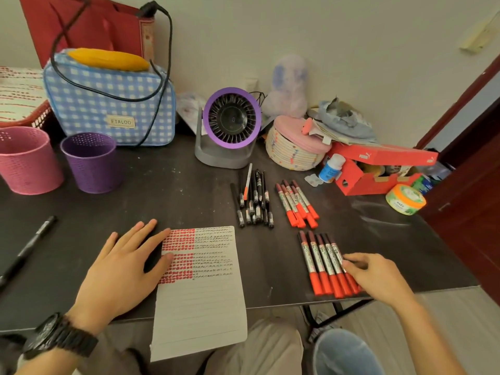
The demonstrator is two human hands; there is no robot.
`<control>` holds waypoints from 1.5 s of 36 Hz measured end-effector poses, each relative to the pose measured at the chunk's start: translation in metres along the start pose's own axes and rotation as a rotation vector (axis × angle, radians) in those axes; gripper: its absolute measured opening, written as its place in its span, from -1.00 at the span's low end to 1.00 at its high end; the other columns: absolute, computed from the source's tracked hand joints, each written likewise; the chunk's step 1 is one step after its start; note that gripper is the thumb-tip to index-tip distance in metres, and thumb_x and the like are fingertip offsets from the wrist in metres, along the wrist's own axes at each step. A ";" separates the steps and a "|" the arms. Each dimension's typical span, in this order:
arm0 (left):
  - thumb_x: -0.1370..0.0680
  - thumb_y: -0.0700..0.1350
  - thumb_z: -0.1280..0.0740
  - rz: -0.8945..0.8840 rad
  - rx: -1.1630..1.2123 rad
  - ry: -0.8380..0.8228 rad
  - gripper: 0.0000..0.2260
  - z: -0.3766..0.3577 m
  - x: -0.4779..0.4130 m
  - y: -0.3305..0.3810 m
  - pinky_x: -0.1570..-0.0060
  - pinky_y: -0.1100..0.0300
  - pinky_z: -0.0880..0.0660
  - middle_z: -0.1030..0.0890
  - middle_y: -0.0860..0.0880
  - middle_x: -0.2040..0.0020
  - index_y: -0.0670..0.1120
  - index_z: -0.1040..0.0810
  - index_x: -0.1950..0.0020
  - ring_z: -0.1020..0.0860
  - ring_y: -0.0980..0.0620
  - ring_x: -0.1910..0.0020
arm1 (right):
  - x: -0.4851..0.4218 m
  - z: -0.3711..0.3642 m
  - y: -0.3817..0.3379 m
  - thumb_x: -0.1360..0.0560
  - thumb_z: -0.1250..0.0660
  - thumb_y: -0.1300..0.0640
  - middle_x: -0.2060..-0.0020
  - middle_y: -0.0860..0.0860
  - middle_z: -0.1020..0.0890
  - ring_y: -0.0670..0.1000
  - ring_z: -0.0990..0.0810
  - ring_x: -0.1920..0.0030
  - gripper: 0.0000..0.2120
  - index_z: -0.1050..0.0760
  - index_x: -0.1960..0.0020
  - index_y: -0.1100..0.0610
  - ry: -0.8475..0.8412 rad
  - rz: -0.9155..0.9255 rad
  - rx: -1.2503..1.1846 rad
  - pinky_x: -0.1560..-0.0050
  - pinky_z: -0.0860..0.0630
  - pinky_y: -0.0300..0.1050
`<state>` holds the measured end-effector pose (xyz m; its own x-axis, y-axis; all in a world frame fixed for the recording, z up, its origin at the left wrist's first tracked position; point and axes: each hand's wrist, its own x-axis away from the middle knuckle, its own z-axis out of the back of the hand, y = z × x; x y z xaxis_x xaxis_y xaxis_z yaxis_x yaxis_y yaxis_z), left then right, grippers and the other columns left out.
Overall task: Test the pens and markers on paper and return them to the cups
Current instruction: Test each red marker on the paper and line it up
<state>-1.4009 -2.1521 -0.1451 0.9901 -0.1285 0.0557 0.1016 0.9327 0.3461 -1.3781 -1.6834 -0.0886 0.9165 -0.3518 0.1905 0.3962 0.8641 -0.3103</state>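
A lined sheet of paper (pixel 201 290) lies at the table's front edge, its top part covered in red and black test marks. My left hand (pixel 124 269) rests flat with straight fingers on the paper's left edge. My right hand (pixel 374 274) touches the rightmost of several red markers (pixel 323 262) lined up near the front right edge, fingertips on it. A second group of red markers (pixel 296 203) and a bunch of black pens (pixel 254 200) lie further back. A pink cup (pixel 27 161) and a purple cup (pixel 92 162) stand at the far left.
One black pen (pixel 28 249) lies alone at the left. A purple desk fan (pixel 230 128), a checked blue bag (pixel 111 104), a woven basket (pixel 295 147), a red shoebox (pixel 378 169) and a green jar (pixel 404 200) crowd the back and right.
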 end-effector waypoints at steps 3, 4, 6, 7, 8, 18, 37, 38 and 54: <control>-0.47 0.46 0.14 0.002 0.013 0.008 -0.31 0.000 0.001 0.001 -0.57 -0.02 0.19 0.02 0.20 -0.62 0.30 -0.05 -0.59 0.08 0.14 -0.60 | 0.000 -0.003 0.000 -0.58 -0.39 -0.05 -0.07 -0.07 -0.74 0.03 -0.66 -0.17 -0.75 -0.66 -0.24 -0.09 0.030 -0.007 0.028 -0.02 -0.44 -0.16; -0.48 0.46 0.14 0.002 0.012 0.010 -0.31 0.000 0.001 0.001 -0.58 -0.03 0.18 0.01 0.20 -0.62 0.30 -0.06 -0.60 0.08 0.14 -0.61 | -0.001 -0.004 0.000 -0.58 -0.38 -0.06 -0.05 -0.07 -0.74 0.04 -0.66 -0.16 -0.75 -0.65 -0.24 -0.10 0.042 -0.012 0.038 -0.02 -0.45 -0.14; -0.48 0.46 0.14 0.004 0.011 0.014 -0.31 0.000 0.001 0.000 -0.58 -0.03 0.16 0.00 0.19 -0.63 0.30 -0.06 -0.60 0.07 0.14 -0.61 | -0.001 -0.006 0.001 -0.57 -0.38 -0.08 0.05 -0.12 -0.71 0.06 -0.66 -0.13 -0.76 -0.63 -0.22 -0.14 0.080 -0.020 0.053 -0.01 -0.46 -0.10; -0.48 0.46 0.14 0.004 0.010 0.013 -0.31 0.000 0.001 0.000 -0.58 -0.04 0.16 0.00 0.19 -0.63 0.30 -0.06 -0.60 0.07 0.13 -0.61 | -0.002 -0.007 0.002 -0.56 -0.39 -0.09 0.12 -0.17 -0.67 0.04 -0.66 -0.08 -0.78 -0.63 -0.19 -0.15 0.102 -0.021 0.058 0.02 -0.45 -0.10; -0.48 0.46 0.14 0.003 0.010 0.013 -0.31 -0.001 0.001 0.000 -0.58 -0.04 0.16 0.00 0.19 -0.63 0.30 -0.06 -0.59 0.07 0.13 -0.61 | -0.001 -0.009 0.004 -0.55 -0.39 -0.09 0.18 -0.22 -0.62 0.02 -0.65 -0.03 -0.81 -0.62 -0.16 -0.16 0.127 -0.021 0.061 0.05 -0.43 -0.11; -0.51 0.44 0.10 -0.008 0.007 0.035 -0.35 -0.003 0.002 -0.002 -0.55 -0.01 0.21 -0.02 0.19 -0.62 0.30 -0.09 -0.59 0.07 0.14 -0.60 | 0.004 -0.020 0.002 -0.60 -0.28 -0.11 0.06 -0.13 -0.71 0.12 -0.64 0.01 -0.88 -0.59 -0.04 -0.17 0.249 -0.032 0.201 0.17 -0.41 -0.09; -0.51 0.45 0.12 -0.016 -0.006 0.044 -0.35 -0.002 0.002 0.000 -0.53 0.01 0.24 0.00 0.20 -0.62 0.31 -0.08 -0.59 0.13 0.19 -0.56 | 0.021 -0.034 -0.012 -0.57 -0.29 -0.21 0.01 -0.19 -0.50 -0.06 -0.44 0.10 -0.67 -0.50 -0.30 -0.17 0.260 -0.024 0.110 0.12 -0.36 -0.11; -0.51 0.45 0.12 -0.015 -0.006 0.043 -0.35 -0.001 0.002 0.000 -0.53 0.01 0.24 0.00 0.20 -0.62 0.31 -0.08 -0.59 0.13 0.19 -0.56 | 0.021 -0.034 -0.012 -0.57 -0.29 -0.21 0.01 -0.18 -0.50 -0.06 -0.44 0.10 -0.67 -0.49 -0.30 -0.17 0.259 -0.025 0.108 0.13 -0.35 -0.11; -0.51 0.47 0.11 -0.006 0.026 0.072 -0.36 -0.005 -0.001 -0.002 -0.55 0.01 0.20 -0.03 0.23 -0.62 0.34 -0.11 -0.57 0.06 0.18 -0.60 | -0.039 -0.021 -0.074 -0.55 -0.32 -0.15 0.00 -0.11 -0.59 0.06 -0.62 -0.06 -0.79 -0.58 -0.14 -0.14 0.381 0.167 -0.006 -0.03 -0.57 0.04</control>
<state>-1.4016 -2.1516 -0.1509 0.9940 -0.1083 -0.0139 0.1057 0.9229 0.3701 -1.4415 -1.7411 -0.0929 0.9228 -0.3156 -0.2209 0.2393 0.9190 -0.3134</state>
